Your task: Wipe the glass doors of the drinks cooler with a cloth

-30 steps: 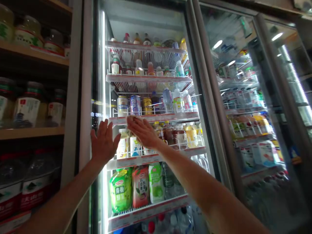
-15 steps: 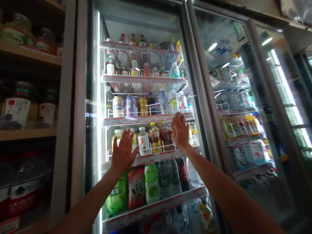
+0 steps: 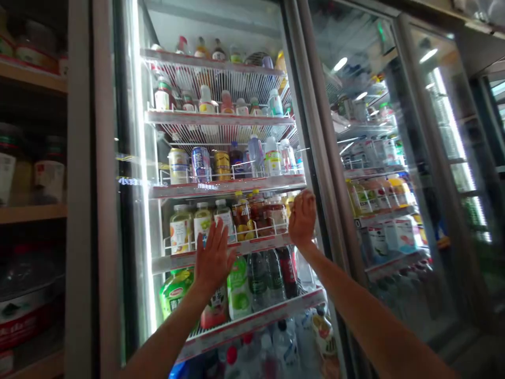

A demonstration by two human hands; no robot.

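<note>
I face a lit drinks fridge with a glass door (image 3: 130, 210). My left hand (image 3: 213, 256) lies flat on the glass with fingers spread, in front of the shelf of small juice bottles (image 3: 203, 223). My right hand (image 3: 302, 217) presses near the door's right frame (image 3: 315, 173), fingers together and slightly curled, holding nothing. Behind the glass stand cans (image 3: 201, 164) on the middle shelf and large green and red bottles (image 3: 236, 287) lower down.
Wooden shelves (image 3: 31, 213) with jars stand at the left. A second glass-door fridge (image 3: 386, 173) with cartons and bottles stands at the right, and more fridges follow beyond it. Water bottles (image 3: 276, 342) fill the bottom shelf.
Both hands have slid to the right across the glass, the right one from the middle of the door to its right frame. The door's left edge has shifted left in view.
</note>
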